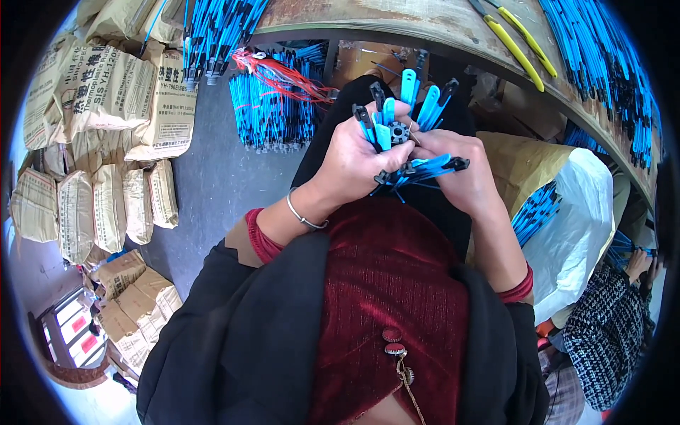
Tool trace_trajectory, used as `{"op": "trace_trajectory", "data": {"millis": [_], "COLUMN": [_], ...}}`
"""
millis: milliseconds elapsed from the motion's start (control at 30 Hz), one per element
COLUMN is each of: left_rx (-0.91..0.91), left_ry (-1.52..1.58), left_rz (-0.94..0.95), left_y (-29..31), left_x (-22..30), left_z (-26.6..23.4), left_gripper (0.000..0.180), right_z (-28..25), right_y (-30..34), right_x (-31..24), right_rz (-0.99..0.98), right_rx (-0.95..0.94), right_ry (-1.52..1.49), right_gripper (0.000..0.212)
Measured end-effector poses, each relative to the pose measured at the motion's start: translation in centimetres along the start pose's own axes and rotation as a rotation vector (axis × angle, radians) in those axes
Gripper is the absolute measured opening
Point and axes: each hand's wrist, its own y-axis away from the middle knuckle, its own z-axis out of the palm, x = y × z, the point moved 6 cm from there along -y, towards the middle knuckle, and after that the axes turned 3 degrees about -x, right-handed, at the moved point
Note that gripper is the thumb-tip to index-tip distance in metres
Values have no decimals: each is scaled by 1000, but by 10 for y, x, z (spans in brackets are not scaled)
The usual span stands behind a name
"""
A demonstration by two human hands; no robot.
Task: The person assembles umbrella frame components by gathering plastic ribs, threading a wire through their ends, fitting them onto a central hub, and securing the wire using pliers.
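Note:
Above my lap, a bundle of flat blue strips with black end pieces (383, 136) fans out around a dark, round, notched hub (399, 132). My left hand (352, 154) is closed around the bundle's left side, its thumb beside the hub. On the other side, my right hand (459, 161) has its fingers pinched together close to the hub. A thin wire-like strand (412, 135) runs to those fingertips. More blue strips (433, 167) stick out below and between both hands. The right fingertips are partly hidden.
Yellow-handled cutters (516, 53) lie on the wooden table (425, 20), with blue strips (591, 53) heaped at its right. Red plastic ties (280, 74) rest on floor bundles (265, 117). Paper sacks (110, 99) stand left. An open white sack (577, 227) and a co-worker's checked sleeve (609, 333) are right.

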Motion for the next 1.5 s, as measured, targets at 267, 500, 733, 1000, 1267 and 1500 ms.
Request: {"op": "trace_trajectory", "data": {"millis": [267, 500, 733, 1000, 1267, 1500], "left_rx": [-40, -30, -151, -184, -370, -344], "left_ry": [-325, -310, -422, -315, -343, -291], "left_rz": [197, 147, 150, 211, 64, 219], "left_y": [-2, -4, -9, -15, -14, -16], "left_x": [2, 12, 9, 14, 11, 7], "left_z": [-3, 3, 3, 13, 14, 2], "left_gripper": [39, 37, 41, 35, 38, 29], "right_z": [-12, -9, -17, -23, -3, -50], "right_y": [-8, -15, -5, 8, 22, -3], "right_x": [-13, -19, -23, -40, 21, 7], "right_rz": [-174, -90, -275, -558, 735, 539], "right_rx": [-9, 3, 65, 34, 55, -191], "right_ry": [154, 290, 184, 574, -832, -44], "right_gripper": [15, 22, 24, 15, 22, 12]}}
